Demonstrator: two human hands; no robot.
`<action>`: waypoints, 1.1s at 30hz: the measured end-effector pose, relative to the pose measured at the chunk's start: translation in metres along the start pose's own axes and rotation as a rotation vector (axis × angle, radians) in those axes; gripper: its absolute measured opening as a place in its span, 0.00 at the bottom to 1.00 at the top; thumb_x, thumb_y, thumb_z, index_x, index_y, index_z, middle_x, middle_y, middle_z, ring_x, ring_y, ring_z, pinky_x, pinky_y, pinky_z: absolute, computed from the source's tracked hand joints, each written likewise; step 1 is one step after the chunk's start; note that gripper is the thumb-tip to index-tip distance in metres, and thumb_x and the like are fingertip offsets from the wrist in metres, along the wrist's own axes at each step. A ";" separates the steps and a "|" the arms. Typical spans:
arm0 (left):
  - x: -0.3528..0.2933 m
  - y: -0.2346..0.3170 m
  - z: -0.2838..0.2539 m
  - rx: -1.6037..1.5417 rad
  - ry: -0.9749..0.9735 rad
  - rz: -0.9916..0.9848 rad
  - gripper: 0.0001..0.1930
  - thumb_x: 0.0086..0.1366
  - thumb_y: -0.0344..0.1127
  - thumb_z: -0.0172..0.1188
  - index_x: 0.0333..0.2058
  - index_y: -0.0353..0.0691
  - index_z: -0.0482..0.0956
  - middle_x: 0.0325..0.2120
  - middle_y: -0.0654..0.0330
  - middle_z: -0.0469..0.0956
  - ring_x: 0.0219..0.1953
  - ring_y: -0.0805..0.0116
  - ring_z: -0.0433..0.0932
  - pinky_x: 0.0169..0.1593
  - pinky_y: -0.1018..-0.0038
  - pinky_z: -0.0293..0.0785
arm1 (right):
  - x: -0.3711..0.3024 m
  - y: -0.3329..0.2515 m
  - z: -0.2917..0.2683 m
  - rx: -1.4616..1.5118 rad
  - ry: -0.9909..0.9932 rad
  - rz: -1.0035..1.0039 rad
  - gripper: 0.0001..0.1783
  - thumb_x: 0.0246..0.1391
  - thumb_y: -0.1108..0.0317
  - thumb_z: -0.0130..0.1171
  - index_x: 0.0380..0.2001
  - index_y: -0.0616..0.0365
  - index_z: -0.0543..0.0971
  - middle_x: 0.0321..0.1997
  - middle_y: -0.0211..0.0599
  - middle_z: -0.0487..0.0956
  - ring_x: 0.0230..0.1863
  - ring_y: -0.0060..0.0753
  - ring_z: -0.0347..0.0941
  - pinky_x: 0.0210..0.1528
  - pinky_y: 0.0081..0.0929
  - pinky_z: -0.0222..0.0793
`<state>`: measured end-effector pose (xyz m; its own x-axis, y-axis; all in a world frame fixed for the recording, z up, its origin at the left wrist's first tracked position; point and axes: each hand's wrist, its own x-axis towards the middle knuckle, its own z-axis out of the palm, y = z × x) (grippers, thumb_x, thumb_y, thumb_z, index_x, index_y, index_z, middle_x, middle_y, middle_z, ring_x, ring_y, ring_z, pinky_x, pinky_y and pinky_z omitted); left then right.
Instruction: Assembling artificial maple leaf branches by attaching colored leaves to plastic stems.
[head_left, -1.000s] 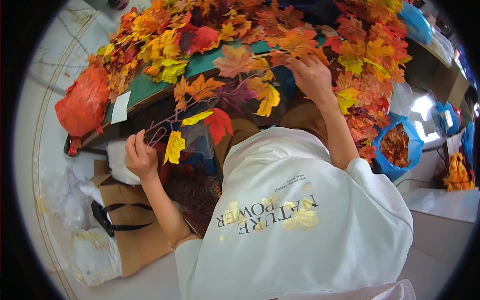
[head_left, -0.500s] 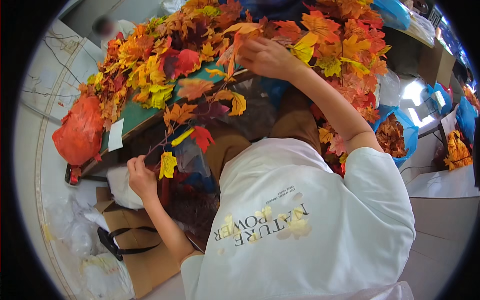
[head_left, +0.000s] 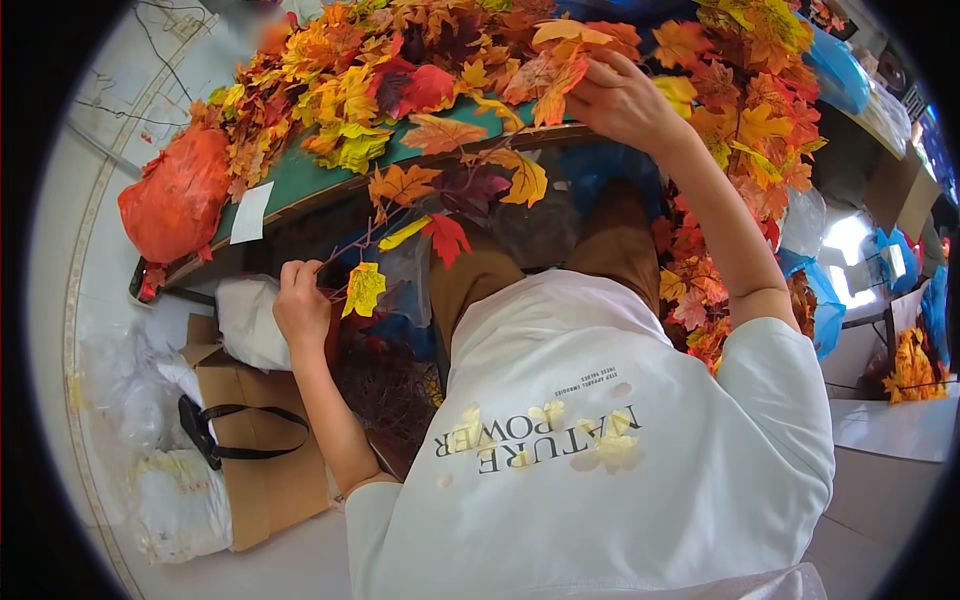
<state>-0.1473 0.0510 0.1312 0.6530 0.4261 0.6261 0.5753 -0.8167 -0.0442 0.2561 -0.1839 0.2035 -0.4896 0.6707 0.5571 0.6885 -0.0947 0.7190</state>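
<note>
My left hand (head_left: 302, 308), closed, pinches the bare stem end of an artificial maple leaf garland (head_left: 405, 187), low and left, beyond the table's front edge. From there the garland runs up to the right, its orange, yellow, red and dark purple leaves spread along a thin brown stem. At its far end my right hand (head_left: 628, 105) is closed at an orange-red leaf, over the table edge; its fingertips are partly hidden. A yellow leaf (head_left: 364, 289) hangs close beside my left hand. Behind lies a heap of similar artificial leaves (head_left: 345, 95) on the green tabletop (head_left: 300, 180).
A red plastic bag (head_left: 175, 195) and a white paper slip (head_left: 252, 213) sit at the table's left end. More leaves (head_left: 755, 125) hang down at the right. On the floor at lower left stand a brown carton (head_left: 265, 465) and clear plastic bags (head_left: 130, 390).
The whole view has shifted a little. My right hand has moved up and right with the garland's far end; my left hand still grips its stem, slightly higher in the picture.
</note>
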 end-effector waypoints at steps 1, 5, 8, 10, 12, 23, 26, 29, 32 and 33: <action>0.000 0.000 0.000 0.006 -0.002 0.003 0.13 0.48 0.19 0.54 0.31 0.43 0.77 0.32 0.60 0.73 0.32 0.57 0.76 0.32 0.66 0.73 | -0.002 0.001 -0.003 -0.012 0.008 0.028 0.10 0.37 0.64 0.56 0.29 0.50 0.75 0.30 0.22 0.72 0.44 0.25 0.65 0.51 0.24 0.62; -0.002 -0.001 0.001 -0.067 -0.005 -0.021 0.11 0.49 0.20 0.56 0.31 0.43 0.76 0.31 0.61 0.73 0.31 0.57 0.76 0.31 0.67 0.73 | -0.006 -0.001 -0.001 0.279 0.114 0.281 0.12 0.46 0.65 0.55 0.36 0.52 0.73 0.33 0.29 0.74 0.41 0.32 0.71 0.46 0.31 0.68; -0.004 -0.004 0.001 -0.071 -0.036 -0.041 0.11 0.50 0.21 0.55 0.33 0.43 0.76 0.32 0.60 0.72 0.32 0.56 0.75 0.32 0.67 0.72 | -0.009 -0.002 -0.008 0.513 0.075 0.473 0.13 0.49 0.66 0.54 0.39 0.55 0.71 0.37 0.34 0.74 0.40 0.39 0.73 0.43 0.34 0.69; -0.005 -0.003 0.001 -0.084 -0.061 -0.061 0.11 0.51 0.21 0.55 0.34 0.42 0.75 0.32 0.59 0.72 0.34 0.55 0.75 0.34 0.66 0.71 | -0.003 -0.005 -0.024 0.635 0.019 0.717 0.13 0.47 0.68 0.55 0.39 0.56 0.72 0.41 0.35 0.74 0.40 0.39 0.73 0.44 0.33 0.69; -0.002 0.001 -0.002 -0.070 -0.018 -0.045 0.10 0.50 0.20 0.55 0.31 0.42 0.76 0.31 0.60 0.73 0.31 0.56 0.76 0.31 0.67 0.73 | -0.012 0.004 -0.017 0.406 0.085 0.524 0.11 0.47 0.69 0.55 0.36 0.56 0.73 0.40 0.34 0.74 0.39 0.38 0.73 0.43 0.34 0.69; 0.000 0.003 0.000 -0.044 0.010 -0.001 0.08 0.53 0.21 0.53 0.31 0.41 0.76 0.32 0.58 0.73 0.32 0.53 0.75 0.32 0.66 0.72 | -0.015 -0.027 -0.017 -0.067 0.350 0.391 0.05 0.39 0.72 0.60 0.24 0.53 0.77 0.37 0.29 0.74 0.36 0.28 0.75 0.30 0.20 0.69; 0.001 0.005 -0.002 -0.032 -0.003 -0.015 0.08 0.54 0.21 0.52 0.31 0.41 0.76 0.32 0.59 0.73 0.32 0.54 0.75 0.32 0.66 0.72 | -0.017 -0.033 -0.015 0.113 0.398 0.547 0.05 0.43 0.73 0.62 0.26 0.60 0.77 0.39 0.34 0.74 0.36 0.32 0.76 0.33 0.23 0.72; -0.001 0.005 -0.001 -0.038 -0.011 -0.015 0.08 0.54 0.21 0.53 0.31 0.41 0.76 0.32 0.59 0.73 0.32 0.54 0.75 0.32 0.66 0.72 | -0.019 -0.039 -0.016 0.215 0.407 0.620 0.07 0.43 0.74 0.62 0.29 0.60 0.77 0.40 0.35 0.75 0.36 0.33 0.76 0.32 0.23 0.72; 0.000 0.005 0.000 -0.043 -0.004 -0.003 0.08 0.53 0.21 0.53 0.31 0.41 0.76 0.32 0.59 0.73 0.32 0.54 0.75 0.32 0.66 0.73 | -0.030 -0.043 -0.016 0.246 0.328 0.735 0.15 0.44 0.72 0.63 0.39 0.58 0.75 0.41 0.37 0.76 0.34 0.36 0.76 0.31 0.26 0.73; 0.000 0.005 -0.001 -0.046 0.009 0.005 0.08 0.53 0.21 0.53 0.31 0.41 0.76 0.32 0.59 0.73 0.32 0.54 0.75 0.32 0.66 0.73 | -0.033 -0.045 -0.016 0.264 0.316 0.791 0.17 0.44 0.72 0.63 0.41 0.58 0.74 0.41 0.37 0.76 0.32 0.36 0.76 0.31 0.27 0.73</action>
<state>-0.1447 0.0462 0.1312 0.6513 0.4185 0.6330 0.5484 -0.8361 -0.0115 0.2324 -0.2138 0.1595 0.0833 0.2433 0.9664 0.9692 -0.2455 -0.0218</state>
